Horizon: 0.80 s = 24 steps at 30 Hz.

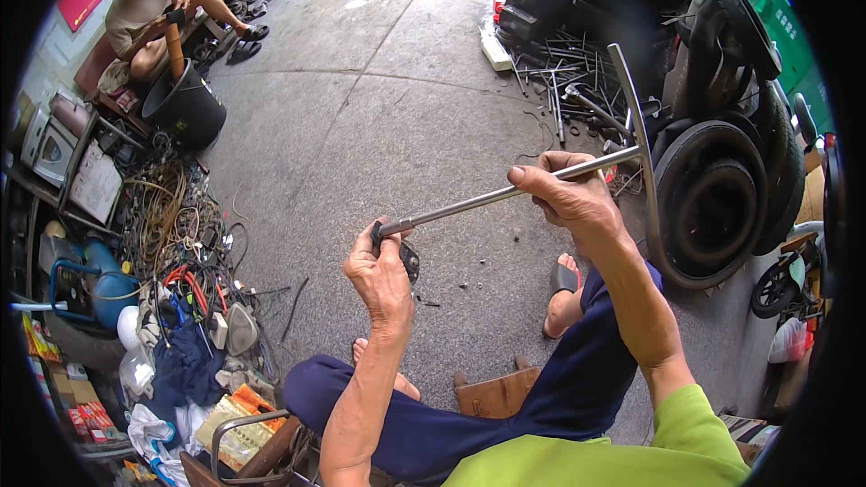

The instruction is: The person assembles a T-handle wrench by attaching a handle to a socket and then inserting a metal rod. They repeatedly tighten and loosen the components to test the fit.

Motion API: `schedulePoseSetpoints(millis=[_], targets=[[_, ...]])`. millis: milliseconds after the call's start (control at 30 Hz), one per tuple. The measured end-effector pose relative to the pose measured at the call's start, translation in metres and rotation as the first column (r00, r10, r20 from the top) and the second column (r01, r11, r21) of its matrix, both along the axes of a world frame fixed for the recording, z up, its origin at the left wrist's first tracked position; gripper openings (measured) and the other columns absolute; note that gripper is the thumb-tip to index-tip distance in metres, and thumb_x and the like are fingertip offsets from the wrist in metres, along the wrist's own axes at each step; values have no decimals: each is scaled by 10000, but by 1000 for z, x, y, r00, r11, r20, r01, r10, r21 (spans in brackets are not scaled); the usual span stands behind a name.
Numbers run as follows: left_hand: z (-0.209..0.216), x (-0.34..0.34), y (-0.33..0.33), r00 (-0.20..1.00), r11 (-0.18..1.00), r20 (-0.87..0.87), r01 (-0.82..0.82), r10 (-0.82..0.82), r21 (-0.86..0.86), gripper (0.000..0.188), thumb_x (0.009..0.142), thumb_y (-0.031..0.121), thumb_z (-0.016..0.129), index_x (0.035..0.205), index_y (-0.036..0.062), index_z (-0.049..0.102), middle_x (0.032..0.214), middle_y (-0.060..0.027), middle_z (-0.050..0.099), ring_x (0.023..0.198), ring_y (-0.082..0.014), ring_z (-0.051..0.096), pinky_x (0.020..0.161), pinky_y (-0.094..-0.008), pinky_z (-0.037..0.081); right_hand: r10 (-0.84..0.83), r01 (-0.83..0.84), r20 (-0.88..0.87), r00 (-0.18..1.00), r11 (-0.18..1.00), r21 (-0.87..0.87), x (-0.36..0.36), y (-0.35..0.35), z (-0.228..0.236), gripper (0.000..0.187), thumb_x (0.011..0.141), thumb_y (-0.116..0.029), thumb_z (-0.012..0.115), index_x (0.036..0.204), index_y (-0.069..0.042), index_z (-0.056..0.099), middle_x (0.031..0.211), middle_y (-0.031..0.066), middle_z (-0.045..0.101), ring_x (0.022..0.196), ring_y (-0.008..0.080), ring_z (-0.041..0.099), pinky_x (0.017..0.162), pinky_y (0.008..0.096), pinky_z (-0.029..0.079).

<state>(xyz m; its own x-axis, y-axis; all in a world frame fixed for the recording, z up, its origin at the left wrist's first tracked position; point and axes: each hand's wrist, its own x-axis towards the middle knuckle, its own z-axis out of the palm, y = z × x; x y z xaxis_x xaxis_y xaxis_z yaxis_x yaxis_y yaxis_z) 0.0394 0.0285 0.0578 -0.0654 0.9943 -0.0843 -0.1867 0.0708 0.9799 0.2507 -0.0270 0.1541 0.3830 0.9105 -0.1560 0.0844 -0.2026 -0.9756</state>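
A long silver T-handle socket wrench (469, 206) slants up across the middle, its crossbar toward the right. My right hand (577, 203) is closed around the shaft near the crossbar, with the thumb lying along the top. At the lower left end, my left hand (381, 287) pinches a small black part (409, 261) against the wrench's socket tip. The fingers cover much of that part, so its exact kind cannot be told. Both hands are raised above the floor, in front of my knees.
A low wooden stool (494, 394) stands between my legs. Tyres (713, 203) and loose metal rods (577, 81) lie at right. Tangled cables (176, 207) and clutter fill the left. Farther back, a person (149, 27) sits near a black bucket (185, 108).
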Motion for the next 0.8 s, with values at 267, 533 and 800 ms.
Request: schedulePoseSetpoints(millis=[267, 533, 800], targets=[[-1, -3, 0, 997, 995, 3, 72, -72, -63, 137, 938, 80, 554, 960, -29, 634, 886, -80, 685, 850, -128, 621, 851, -269, 452, -15, 16, -28, 1000, 999, 41, -2, 0, -5, 349, 729, -326, 841, 713, -53, 624, 533, -8, 531, 476, 52, 471, 403, 203, 333], [7, 2, -6, 991, 991, -12, 132, -132, -34, 141, 901, 91, 565, 919, 9, 678, 899, -61, 681, 870, -123, 569, 831, -269, 406, -68, 88, -109, 992, 979, 184, 2, 1, -10, 267, 780, -225, 799, 844, -23, 636, 671, 42, 627, 549, 71, 557, 460, 201, 444], [-3, 0, -6, 994, 994, -47, 99, -101, -50, 133, 923, 46, 531, 942, -3, 653, 890, -55, 692, 791, -84, 577, 738, -234, 436, -121, 102, 96, 988, 978, 180, -12, 3, -2, 417, 872, -429, 679, 714, -47, 623, 532, 12, 560, 444, 68, 519, 385, 213, 398]])
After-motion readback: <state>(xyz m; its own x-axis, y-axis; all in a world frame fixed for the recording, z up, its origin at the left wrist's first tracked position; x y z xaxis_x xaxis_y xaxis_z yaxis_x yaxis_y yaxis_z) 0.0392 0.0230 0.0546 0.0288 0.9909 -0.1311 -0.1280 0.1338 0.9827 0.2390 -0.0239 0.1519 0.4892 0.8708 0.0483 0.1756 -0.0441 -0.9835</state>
